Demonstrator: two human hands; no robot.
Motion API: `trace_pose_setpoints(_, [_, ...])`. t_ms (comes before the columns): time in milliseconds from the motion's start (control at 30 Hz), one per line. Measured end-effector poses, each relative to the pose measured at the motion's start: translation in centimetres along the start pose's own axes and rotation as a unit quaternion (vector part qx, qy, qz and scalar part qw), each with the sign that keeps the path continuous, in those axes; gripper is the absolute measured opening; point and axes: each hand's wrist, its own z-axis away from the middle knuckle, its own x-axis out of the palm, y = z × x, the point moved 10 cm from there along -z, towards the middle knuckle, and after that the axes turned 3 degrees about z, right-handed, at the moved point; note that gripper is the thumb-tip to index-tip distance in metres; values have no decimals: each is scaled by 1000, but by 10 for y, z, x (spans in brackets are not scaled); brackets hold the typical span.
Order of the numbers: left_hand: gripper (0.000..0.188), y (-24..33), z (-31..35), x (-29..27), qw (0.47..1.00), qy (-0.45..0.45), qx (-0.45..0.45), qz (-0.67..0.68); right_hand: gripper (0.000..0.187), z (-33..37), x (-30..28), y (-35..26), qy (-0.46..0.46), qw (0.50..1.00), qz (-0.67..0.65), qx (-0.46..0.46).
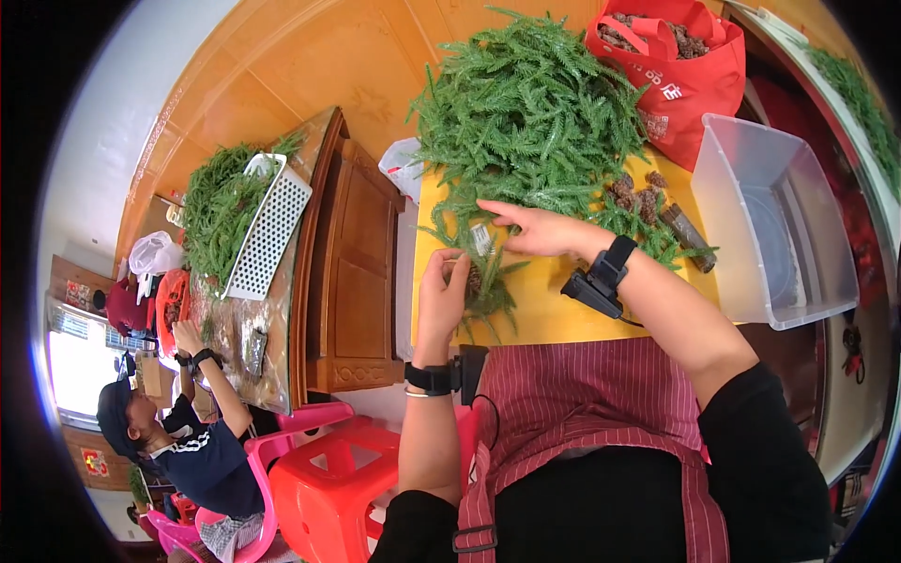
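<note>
My left hand point(443, 289) is closed in a pinch around a green pine sprig point(495, 300). A brown piece, perhaps a pine cone, shows beside its fingertips. To its right, my right hand point(544, 232) has its index finger stretched out and the thumb apart, with nothing visible in its grasp. That fingertip is at the lower edge of a big heap of green pine sprigs point(535, 113). Between my hands is a small clear-and-white piece point(482, 238), too small to make out. Pine cones point(648, 202) and a dark bundle of thin sticks point(690, 238) lie right of my right hand.
The yellow tabletop point(572, 314) carries the heap. Behind stands a red bag point(694, 84) of pine cones; a clear plastic bin point(765, 220) is at right. At left, a seated person point(202, 460) works at another table with a white perforated basket point(267, 230). A red stool point(333, 488) is beside me.
</note>
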Motion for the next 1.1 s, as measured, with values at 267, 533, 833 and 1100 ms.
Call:
trace_pose_setpoints(267, [50, 44, 2, -1, 924, 38, 191, -329, 47, 40, -31, -68, -48, 996, 70, 18])
trace_pose_setpoints(533, [47, 81, 21, 62, 961, -122, 101, -228, 52, 76, -163, -158, 352, 820, 441, -95])
trace_pose_setpoints(833, [48, 43, 13, 141, 907, -229, 186, -300, 111, 6, -131, -76, 233, 838, 484, 99])
trace_pose_setpoints(1100, [53, 38, -30, 140, 905, -138, 142, -376, 115, -15, -131, -46, 249, 829, 480, 145])
